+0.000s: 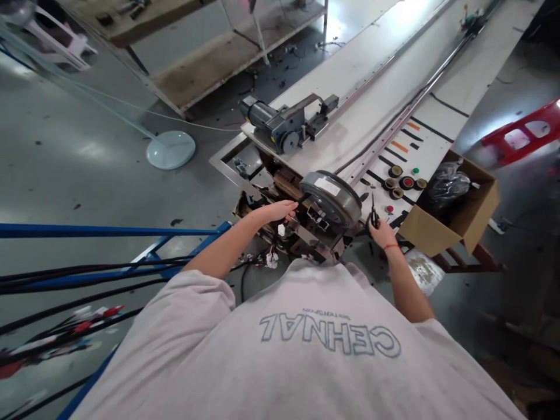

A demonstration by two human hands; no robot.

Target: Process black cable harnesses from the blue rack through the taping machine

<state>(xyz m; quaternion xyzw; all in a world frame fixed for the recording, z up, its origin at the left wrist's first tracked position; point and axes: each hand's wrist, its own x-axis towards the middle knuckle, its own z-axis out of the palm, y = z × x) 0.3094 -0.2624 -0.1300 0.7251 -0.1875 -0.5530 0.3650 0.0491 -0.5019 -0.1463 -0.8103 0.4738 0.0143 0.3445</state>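
My left hand (284, 211) is closed at the near end of the long work table, its fingertips pinched on what looks like a black cable (303, 199). Below it hang white plug connectors (272, 259) on wires. Just right of those fingers stands a large grey round reel (353, 201) with a white label; what it holds is unclear. My right hand (382, 233) is wrapped round the black handles of a pair of scissors (373, 214), whose blades point away over the table. Part of the left fingers is hard to make out.
On the white table (306, 76) sit a grey motor unit (280, 122), tape rolls (396, 171) and a red button (389, 209). An open cardboard box (437, 230) stands at right. Blue metal bars (109, 231) with black cables lie left; a shelf (205, 73) stands behind.
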